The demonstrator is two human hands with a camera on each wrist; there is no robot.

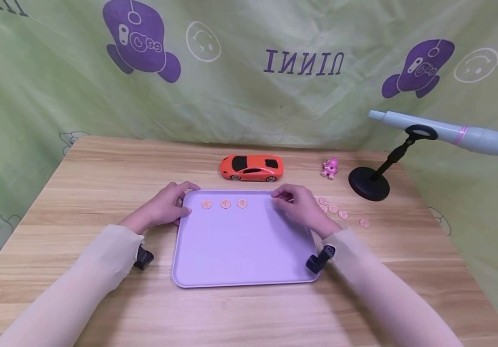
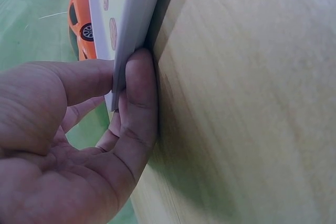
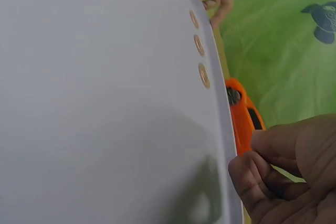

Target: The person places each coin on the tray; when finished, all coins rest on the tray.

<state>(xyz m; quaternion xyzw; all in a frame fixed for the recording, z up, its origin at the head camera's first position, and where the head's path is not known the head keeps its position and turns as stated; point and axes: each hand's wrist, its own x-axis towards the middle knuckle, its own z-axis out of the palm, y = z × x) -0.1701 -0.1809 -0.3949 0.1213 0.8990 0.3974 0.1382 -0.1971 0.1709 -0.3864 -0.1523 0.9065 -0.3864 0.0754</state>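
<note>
A shallow lilac tray [image 1: 244, 250] lies on the wooden table, with three copper-coloured coins [image 1: 225, 204] in a row near its far edge. At its far left corner my left hand [image 1: 166, 205] grips the rim, thumb on top and fingers along the outside and underside, as the left wrist view shows. My right hand [image 1: 298, 205] is over the far right corner. Thumb and bent fingers [image 3: 247, 174] come together there beside the rim; whatever may lie between the fingertips is hidden. More loose coins [image 1: 333, 209] lie on the table right of this hand, some partly covered by it.
Behind the tray stands an orange toy car [image 1: 252, 168]. A small pink figure [image 1: 330, 168] is to its right. Farther right, a black stand [image 1: 369, 184] holds a light blue microphone-shaped tube [image 1: 444, 130]. Green printed cloth [image 1: 240, 111] hangs behind the table [image 1: 101, 164].
</note>
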